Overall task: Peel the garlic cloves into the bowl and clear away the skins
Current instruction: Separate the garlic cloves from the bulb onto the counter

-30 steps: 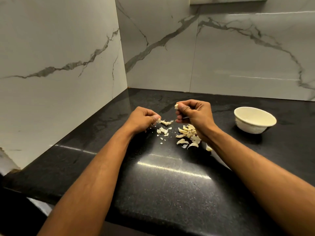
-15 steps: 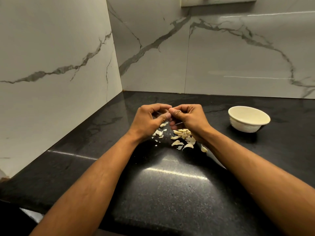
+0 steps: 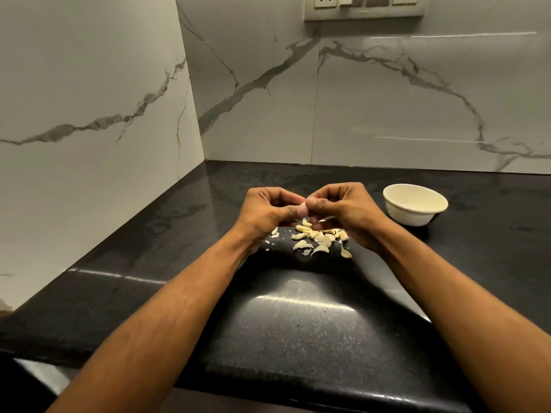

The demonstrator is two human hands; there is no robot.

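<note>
My left hand (image 3: 265,211) and my right hand (image 3: 347,208) meet fingertip to fingertip above the counter, fingers curled, pinching a garlic clove (image 3: 302,208) between them; the clove is mostly hidden by the thumbs. Just below the hands lies a heap of garlic cloves and skins (image 3: 319,236) on the black countertop (image 3: 298,323). A few small skin flakes (image 3: 272,234) lie to the left of the heap. A cream bowl (image 3: 415,207) stands to the right of my right hand; its inside looks bare from here.
Marble-patterned walls close off the counter at the left and back, forming a corner. A switch and socket plate (image 3: 363,7) sits high on the back wall. The counter's front edge (image 3: 298,389) runs across the bottom of the view.
My left hand has come in from the left to meet my right hand, and both now pinch the clove together. The view has tilted upward a little.
</note>
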